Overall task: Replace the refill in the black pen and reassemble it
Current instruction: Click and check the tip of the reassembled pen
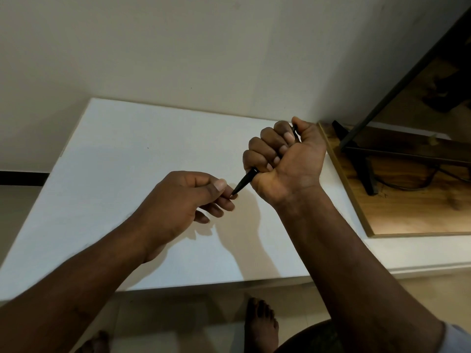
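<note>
Pen held over a bare white tabletop [122,174].
The tabletop lies open to its edges; a wooden board [407,215] sits at its right. My right hand [285,154] fists the black pen [244,181], tip pointing down-left; my left hand [183,197] pinches its tip.

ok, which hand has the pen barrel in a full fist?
The right hand: its fingers are curled around the black pen. The left hand only pinches at the pen's tip with thumb and fingertips.
</note>
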A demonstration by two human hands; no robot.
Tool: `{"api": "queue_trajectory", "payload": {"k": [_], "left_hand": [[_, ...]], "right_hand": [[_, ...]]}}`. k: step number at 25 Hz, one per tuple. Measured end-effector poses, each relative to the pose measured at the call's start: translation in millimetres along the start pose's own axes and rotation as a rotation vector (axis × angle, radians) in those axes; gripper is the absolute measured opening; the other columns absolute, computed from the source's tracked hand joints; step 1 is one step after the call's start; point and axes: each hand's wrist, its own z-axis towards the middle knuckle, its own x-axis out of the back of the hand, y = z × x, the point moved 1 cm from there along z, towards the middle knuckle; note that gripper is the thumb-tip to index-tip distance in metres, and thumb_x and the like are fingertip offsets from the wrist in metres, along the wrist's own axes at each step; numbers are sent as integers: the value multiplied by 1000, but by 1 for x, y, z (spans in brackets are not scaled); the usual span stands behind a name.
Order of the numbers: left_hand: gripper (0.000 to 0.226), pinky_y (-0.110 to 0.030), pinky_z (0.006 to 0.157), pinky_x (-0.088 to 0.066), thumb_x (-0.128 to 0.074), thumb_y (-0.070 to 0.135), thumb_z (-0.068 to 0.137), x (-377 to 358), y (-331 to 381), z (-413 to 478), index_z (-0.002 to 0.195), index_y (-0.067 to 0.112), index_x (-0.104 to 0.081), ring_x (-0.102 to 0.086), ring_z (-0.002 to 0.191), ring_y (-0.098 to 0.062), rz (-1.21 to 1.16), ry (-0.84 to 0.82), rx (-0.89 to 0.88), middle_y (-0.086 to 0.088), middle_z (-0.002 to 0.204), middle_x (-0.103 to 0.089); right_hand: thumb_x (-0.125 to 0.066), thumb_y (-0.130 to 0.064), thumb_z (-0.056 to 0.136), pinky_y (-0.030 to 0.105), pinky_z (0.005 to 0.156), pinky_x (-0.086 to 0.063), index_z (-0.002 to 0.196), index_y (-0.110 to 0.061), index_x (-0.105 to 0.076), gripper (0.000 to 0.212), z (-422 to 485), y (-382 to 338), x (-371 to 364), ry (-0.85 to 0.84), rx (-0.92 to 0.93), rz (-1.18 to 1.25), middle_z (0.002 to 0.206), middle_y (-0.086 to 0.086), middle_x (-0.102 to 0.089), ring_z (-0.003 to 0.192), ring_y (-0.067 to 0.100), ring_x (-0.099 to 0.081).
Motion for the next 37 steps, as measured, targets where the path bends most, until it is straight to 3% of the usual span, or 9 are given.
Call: {"api": "queue_trajectory", "payload": {"k": [20, 27, 31, 37], "left_hand": [[23, -32, 73, -57, -62, 22, 102, 2, 3, -3, 94, 30, -83, -77, 83, -14, -33, -24, -77, 2, 92, -83], [10, -26, 70, -55, -72, 31, 92, 0, 5, -6, 95, 33, -81, -78, 83, -12, -33, -35, -114, 6, 91, -83], [30, -17, 63, -57, -72, 50, 76, -1, 6, -8, 94, 28, -82, -77, 80, -10, -50, -38, -143, 6, 90, -83], [41, -17, 63, -56, -71, 58, 73, -4, 8, -8, 94, 25, -81, -76, 78, -10, -42, -36, -194, 6, 89, -83]], "right_hand": [[-41, -26, 92, 22, 41, -14, 56, -19, -37, 37, 1, -10, 3, 54, -11, 167, 51, -7, -23, 38, 10, -18], [-37, -27, 98, 21, 43, -13, 58, -19, -35, 41, -4, -11, 1, 43, -72, 266, 51, -6, -24, 36, 12, -20], [-29, -28, 105, 23, 39, -16, 58, -18, -35, 49, -7, -15, -4, -18, -136, 331, 48, -3, -28, 40, 10, -16], [-28, -34, 109, 23, 41, -17, 60, -18, -34, 52, -13, -14, -7, -58, -190, 332, 46, -1, -30, 46, 7, -15]]}}
